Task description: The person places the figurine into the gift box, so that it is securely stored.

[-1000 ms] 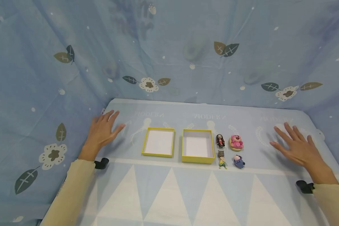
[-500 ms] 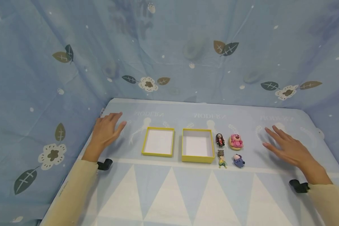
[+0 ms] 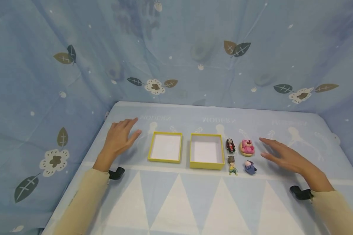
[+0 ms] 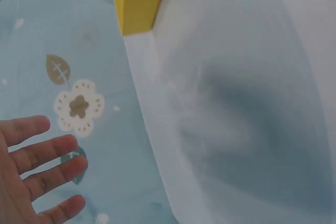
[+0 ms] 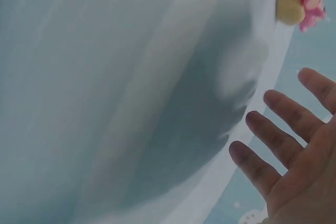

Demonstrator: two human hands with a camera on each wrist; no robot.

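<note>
My left hand (image 3: 119,138) hovers over the table, left of a shallow yellow-rimmed box lid (image 3: 165,147), fingers extended and holding nothing. To the lid's right stands a deeper yellow box (image 3: 207,164) with a white inside. My right hand (image 3: 286,156), also holding nothing, is just right of a group of small figurines. These are a pink bear figurine (image 3: 247,147) on a yellow ring, a blue-purple figurine (image 3: 249,167), a dark-haired figurine (image 3: 230,146) in black and red, and a figurine with a brown head (image 3: 232,165) and yellow-green clothes. In the right wrist view the fingers (image 5: 275,140) are spread.
A pale blue cloth with white triangles covers the table (image 3: 191,202). Blue curtain walls (image 3: 182,49) with flower and leaf prints rise behind the table and at both sides. A black wrist camera (image 3: 116,173) sits at the left cuff, another black camera (image 3: 300,193) at the right.
Both hands have moved inward, the left one rightward toward the lid, the right one leftward toward the figurines. The boxes and figurines stay where they were.
</note>
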